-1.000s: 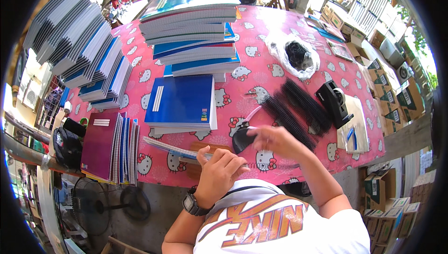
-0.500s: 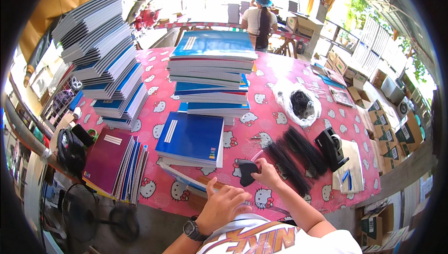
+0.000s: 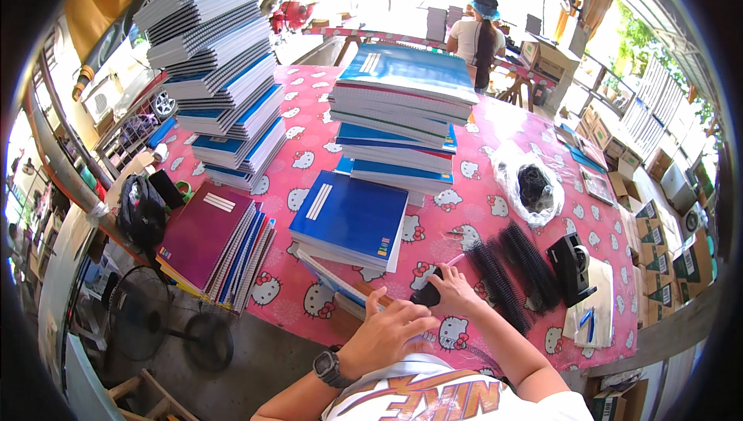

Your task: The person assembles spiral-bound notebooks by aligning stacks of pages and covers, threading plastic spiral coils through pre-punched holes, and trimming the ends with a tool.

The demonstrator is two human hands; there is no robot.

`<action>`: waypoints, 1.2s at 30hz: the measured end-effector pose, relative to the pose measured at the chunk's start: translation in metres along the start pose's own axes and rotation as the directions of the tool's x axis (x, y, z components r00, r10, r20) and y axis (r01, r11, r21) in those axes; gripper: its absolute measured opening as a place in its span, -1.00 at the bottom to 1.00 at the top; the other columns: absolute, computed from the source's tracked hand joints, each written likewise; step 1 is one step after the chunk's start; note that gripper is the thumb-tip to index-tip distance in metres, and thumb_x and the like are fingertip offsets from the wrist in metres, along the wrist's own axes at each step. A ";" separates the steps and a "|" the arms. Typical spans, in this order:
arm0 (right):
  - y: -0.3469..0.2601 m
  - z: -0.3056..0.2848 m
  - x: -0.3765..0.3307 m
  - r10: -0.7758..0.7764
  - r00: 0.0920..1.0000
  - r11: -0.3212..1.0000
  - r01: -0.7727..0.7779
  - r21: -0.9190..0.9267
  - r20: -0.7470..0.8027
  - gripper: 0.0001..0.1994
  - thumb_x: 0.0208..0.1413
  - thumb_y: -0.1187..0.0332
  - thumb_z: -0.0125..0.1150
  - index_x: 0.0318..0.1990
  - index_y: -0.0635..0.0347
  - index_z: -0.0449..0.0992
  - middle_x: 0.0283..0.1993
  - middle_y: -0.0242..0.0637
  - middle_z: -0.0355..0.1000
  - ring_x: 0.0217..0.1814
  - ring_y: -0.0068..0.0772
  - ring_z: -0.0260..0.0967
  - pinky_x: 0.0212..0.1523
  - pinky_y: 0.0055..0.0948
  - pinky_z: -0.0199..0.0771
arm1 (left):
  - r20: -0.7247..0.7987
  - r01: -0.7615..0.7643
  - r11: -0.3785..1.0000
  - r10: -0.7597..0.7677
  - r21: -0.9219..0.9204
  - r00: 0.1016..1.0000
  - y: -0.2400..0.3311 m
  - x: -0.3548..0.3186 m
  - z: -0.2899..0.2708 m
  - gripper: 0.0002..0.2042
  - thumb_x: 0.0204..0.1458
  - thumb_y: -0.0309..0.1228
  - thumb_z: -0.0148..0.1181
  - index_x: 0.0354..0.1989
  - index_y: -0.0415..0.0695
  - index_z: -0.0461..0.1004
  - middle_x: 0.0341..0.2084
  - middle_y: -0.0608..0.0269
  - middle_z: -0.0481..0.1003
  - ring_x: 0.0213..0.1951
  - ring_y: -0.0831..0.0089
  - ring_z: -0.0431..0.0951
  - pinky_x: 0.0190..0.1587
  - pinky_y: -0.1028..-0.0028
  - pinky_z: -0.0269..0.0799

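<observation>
My left hand [image 3: 387, 333], with a black watch on its wrist, is at the near table edge, closed over a thin notebook [image 3: 331, 275] seen nearly edge-on. Its palm and fingers cover much of that notebook. A thin spiral coil [image 3: 484, 357] trails out to the right of the hand. My right hand [image 3: 455, 291] grips a black tool [image 3: 426, 296]; a pink strip [image 3: 450, 261] shows beside it. The hand hides most of the tool, so its kind is unclear. Just beyond my left hand lies a stack of blue notebooks [image 3: 352, 212].
Tall notebook stacks [image 3: 232, 73] [image 3: 406, 73] rise at the back left and middle. Maroon-topped notebooks [image 3: 205, 224] lie left. On the right are black spiral coils [image 3: 499, 278], a plastic bag [image 3: 534, 189] and a black tape dispenser [image 3: 573, 266]. Someone [image 3: 476, 38] is at a far table.
The view has swung left, so the scene sits further right. My right hand has come closer to my left and now covers more of the black tool. My left hand stays at the notebook.
</observation>
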State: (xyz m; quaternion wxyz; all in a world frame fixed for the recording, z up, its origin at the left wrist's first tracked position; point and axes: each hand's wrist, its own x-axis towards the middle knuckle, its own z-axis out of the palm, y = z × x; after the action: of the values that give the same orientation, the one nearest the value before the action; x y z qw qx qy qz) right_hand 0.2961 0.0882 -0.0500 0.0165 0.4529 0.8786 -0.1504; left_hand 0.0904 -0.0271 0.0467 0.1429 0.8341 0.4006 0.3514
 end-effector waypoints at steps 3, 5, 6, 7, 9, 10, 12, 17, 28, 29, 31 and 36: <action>0.000 0.014 -0.001 0.065 0.996 0.997 -0.067 -0.034 -0.061 -0.24 -0.36 -0.06 0.39 0.08 0.03 0.33 0.22 0.13 -0.01 0.22 0.15 0.01 0.13 -0.02 0.15 | 0.081 -0.048 0.998 0.044 0.048 0.996 -0.008 -0.001 0.002 -0.83 -0.04 -0.20 0.20 -0.28 0.09 0.47 -0.35 0.50 0.46 -0.10 0.55 0.39 0.13 0.04 -0.21; -0.006 0.010 -0.007 0.029 0.991 0.999 -0.024 0.040 -0.134 -0.30 -0.26 -0.09 0.33 0.06 0.07 0.36 0.16 0.10 0.12 0.20 0.07 0.07 0.15 -0.08 0.15 | 0.028 -0.016 0.999 0.016 0.031 0.999 -0.002 0.002 0.000 -0.83 -0.04 -0.20 0.21 -0.30 0.08 0.47 -0.37 0.51 0.46 -0.10 0.56 0.39 0.13 0.04 -0.21; -0.005 0.006 -0.009 0.024 0.991 0.999 -0.019 0.041 -0.128 -0.30 -0.26 -0.09 0.33 0.06 0.07 0.36 0.16 0.10 0.12 0.20 0.07 0.07 0.15 -0.08 0.15 | -0.021 0.004 1.000 -0.004 0.011 1.000 -0.001 0.003 -0.001 -0.84 -0.05 -0.20 0.21 -0.33 0.08 0.48 -0.40 0.52 0.46 -0.11 0.57 0.40 0.13 0.05 -0.21; 0.000 0.002 -0.016 -0.046 0.994 0.907 0.084 0.413 -0.099 -0.32 -0.19 -0.11 0.29 0.07 0.11 0.37 0.13 0.06 0.19 0.18 -0.03 0.12 0.15 -0.12 0.15 | -0.019 0.007 1.000 -0.007 0.004 1.000 -0.002 0.002 0.001 -0.84 -0.05 -0.20 0.21 -0.33 0.08 0.48 -0.40 0.52 0.46 -0.11 0.57 0.40 0.13 0.05 -0.21; 0.006 0.003 -0.029 -0.114 0.989 0.672 0.146 0.726 -0.093 -0.34 -0.11 -0.12 0.24 0.07 0.15 0.38 0.10 0.01 0.26 0.17 -0.12 0.18 0.16 -0.17 0.16 | 0.075 0.019 0.999 -0.023 0.046 0.997 -0.006 -0.001 0.005 -0.84 -0.06 -0.23 0.22 -0.32 0.07 0.47 -0.39 0.49 0.46 -0.12 0.56 0.40 0.14 0.05 -0.22; 0.004 0.005 -0.038 -0.081 0.996 0.388 0.072 0.919 -0.044 -0.35 -0.05 -0.13 0.19 0.07 0.21 0.38 0.08 -0.04 0.29 0.15 -0.21 0.21 0.14 -0.21 0.17 | 0.082 0.019 0.999 -0.022 0.038 0.996 -0.006 -0.002 0.005 -0.84 -0.06 -0.23 0.22 -0.32 0.07 0.47 -0.39 0.49 0.46 -0.12 0.56 0.40 0.14 0.05 -0.22; 0.001 0.004 -0.048 -0.069 0.997 0.201 0.034 0.979 -0.020 -0.27 -0.04 -0.23 0.13 0.01 0.35 0.42 0.12 -0.05 0.29 0.14 -0.29 0.24 0.13 -0.25 0.17 | 0.067 0.013 0.998 -0.017 0.059 0.998 -0.006 -0.002 0.002 -0.81 -0.09 -0.21 0.24 -0.32 0.06 0.49 -0.40 0.46 0.45 -0.11 0.52 0.40 0.17 -0.04 -0.18; -0.052 -0.059 -0.071 -0.358 0.861 -0.025 0.378 0.926 -0.361 -0.25 -0.25 -0.29 0.23 -0.17 0.32 0.54 0.12 0.13 0.27 0.18 -0.09 0.21 0.19 -0.18 0.08 | -0.158 0.215 0.967 -0.194 0.133 0.968 -0.025 -0.014 -0.010 -0.76 -0.36 -0.22 0.40 -0.48 0.06 0.51 -0.46 0.48 0.45 -0.14 0.46 0.42 0.24 -0.18 -0.38; -0.030 -0.050 -0.045 -0.098 0.986 0.611 0.166 0.774 -0.134 -0.38 -0.17 -0.14 0.26 -0.17 0.30 0.54 0.06 -0.05 0.35 0.10 -0.25 0.27 0.11 -0.26 0.18 | -0.257 0.204 0.968 -0.162 0.146 0.953 -0.021 -0.015 -0.009 -0.70 -0.43 -0.22 0.42 -0.47 0.05 0.50 -0.44 0.48 0.44 -0.15 0.46 0.43 0.25 -0.24 -0.46; -0.037 -0.057 -0.044 -0.111 0.986 0.614 0.168 0.771 -0.127 -0.38 -0.17 -0.14 0.26 -0.17 0.30 0.54 0.06 -0.05 0.35 0.10 -0.25 0.27 0.11 -0.26 0.18 | -0.267 0.216 0.966 -0.172 0.146 0.948 -0.023 -0.015 -0.012 -0.70 -0.43 -0.22 0.42 -0.47 0.05 0.50 -0.44 0.48 0.44 -0.15 0.46 0.43 0.25 -0.24 -0.46; -0.059 -0.070 -0.056 -0.348 0.892 -0.048 0.292 0.955 -0.290 -0.46 -0.14 -0.05 0.27 -0.17 0.28 0.54 0.02 -0.08 0.39 0.08 -0.27 0.28 0.10 -0.27 0.20 | -0.280 0.267 0.948 -0.212 0.174 0.936 -0.028 -0.019 -0.010 -0.69 -0.42 -0.20 0.42 -0.44 0.06 0.51 -0.43 0.48 0.44 -0.14 0.45 0.43 0.25 -0.24 -0.48; -0.029 -0.047 -0.048 -0.101 0.977 0.113 0.196 0.974 -0.185 -0.42 -0.16 -0.09 0.25 -0.15 0.27 0.53 -0.01 -0.10 0.41 0.15 -0.21 0.26 0.13 -0.30 0.17 | -0.400 0.367 0.901 -0.256 0.232 0.880 -0.020 -0.017 -0.008 -0.63 -0.48 -0.21 0.46 -0.42 0.06 0.50 -0.28 0.44 0.44 0.04 0.33 0.32 0.29 -0.06 -0.42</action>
State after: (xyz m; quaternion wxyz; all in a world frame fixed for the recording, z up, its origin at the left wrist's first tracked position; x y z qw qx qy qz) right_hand 0.3059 0.0476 0.0104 -0.3329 0.2661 0.6013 -0.6759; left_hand 0.0661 -0.0271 0.0340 -0.0062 0.6911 0.5987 0.4049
